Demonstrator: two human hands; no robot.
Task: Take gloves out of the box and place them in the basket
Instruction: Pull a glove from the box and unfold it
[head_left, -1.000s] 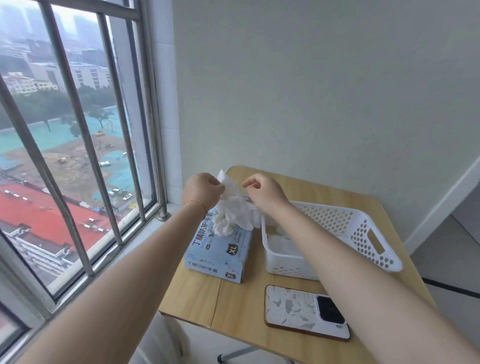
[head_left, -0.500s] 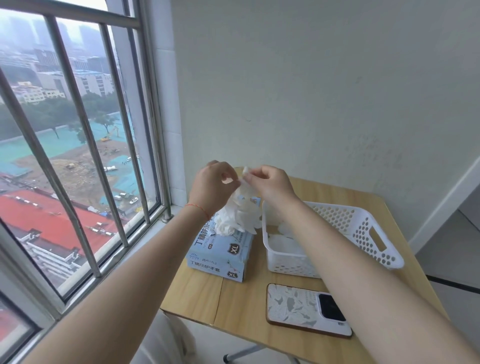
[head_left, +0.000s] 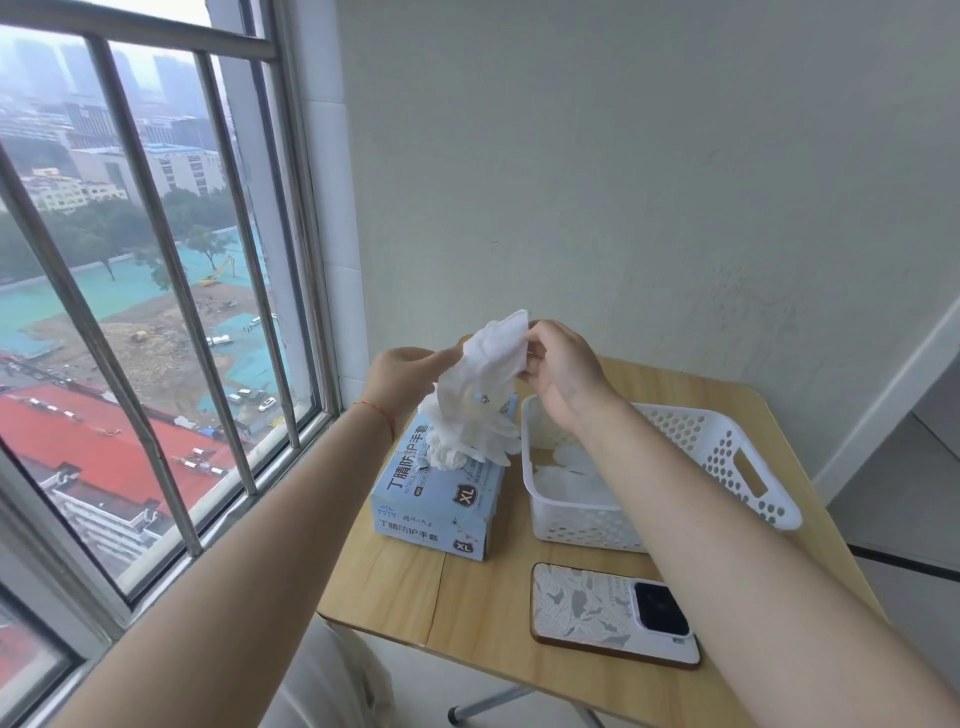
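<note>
Above a wooden bench (head_left: 405, 587), the left hand (head_left: 402, 382) and right hand (head_left: 563, 366) each pinch a white glove (head_left: 488, 364) stretched between them, its lower end trailing into the blue glove box (head_left: 441, 499); the white basket (head_left: 727, 452) sits at the box's three o'clock.

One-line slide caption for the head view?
Both hands lift a white glove above the box, beside the basket.

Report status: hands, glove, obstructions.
Both hands, left and right, pinch one white glove above the box. Basket alongside, path clear.
</note>
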